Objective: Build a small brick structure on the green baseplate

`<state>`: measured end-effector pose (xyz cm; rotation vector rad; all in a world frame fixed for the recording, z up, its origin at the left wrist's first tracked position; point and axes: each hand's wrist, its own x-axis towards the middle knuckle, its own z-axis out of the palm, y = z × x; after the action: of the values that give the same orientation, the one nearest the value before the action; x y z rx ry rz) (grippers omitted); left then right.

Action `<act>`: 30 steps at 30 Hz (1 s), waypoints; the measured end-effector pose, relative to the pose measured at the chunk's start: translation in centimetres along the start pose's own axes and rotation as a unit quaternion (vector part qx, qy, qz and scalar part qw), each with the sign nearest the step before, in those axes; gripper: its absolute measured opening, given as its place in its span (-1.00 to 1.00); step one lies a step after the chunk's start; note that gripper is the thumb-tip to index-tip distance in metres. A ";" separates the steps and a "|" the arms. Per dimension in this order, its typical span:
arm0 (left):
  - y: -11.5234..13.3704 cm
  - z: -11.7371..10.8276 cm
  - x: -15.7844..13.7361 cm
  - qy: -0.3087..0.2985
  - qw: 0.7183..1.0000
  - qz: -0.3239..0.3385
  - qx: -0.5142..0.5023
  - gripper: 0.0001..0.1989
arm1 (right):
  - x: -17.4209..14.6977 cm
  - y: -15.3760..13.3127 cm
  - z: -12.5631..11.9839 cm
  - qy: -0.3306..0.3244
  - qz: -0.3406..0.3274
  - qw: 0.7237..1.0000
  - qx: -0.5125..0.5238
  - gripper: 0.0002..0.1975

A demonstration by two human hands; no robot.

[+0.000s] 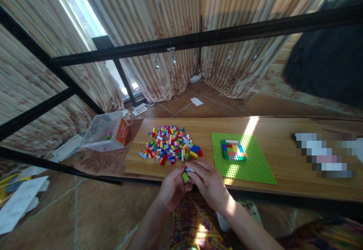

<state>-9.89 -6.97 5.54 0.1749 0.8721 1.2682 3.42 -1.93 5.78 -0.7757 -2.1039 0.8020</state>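
Fingers of the left hand (171,188) grip a green brick (185,176); those of the right hand (208,180) are closed on a pale blue piece (189,170) just beside it, at the near edge of the tabletop (198,131), six o'clock in my view. From the hands, I see a clear box (120,132) with an orange label at ten o'clock, a heap of mixed bricks (170,144) at eleven, and a green baseplate (256,170) at two, carrying a low multicoloured build (234,151). Toward three, a pixelated patch (323,157) hides what lies there.
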 end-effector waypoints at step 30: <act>-2.7 2.3 -0.8 0.170 0.950 0.105 0.240 -0.48 | -1.0 -0.7 2.0 0.141 0.306 0.895 0.292 -0.59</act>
<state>-6.39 -7.80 5.99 0.4542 1.4894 1.2826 2.21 -3.65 4.80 -1.1369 -1.2372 1.4649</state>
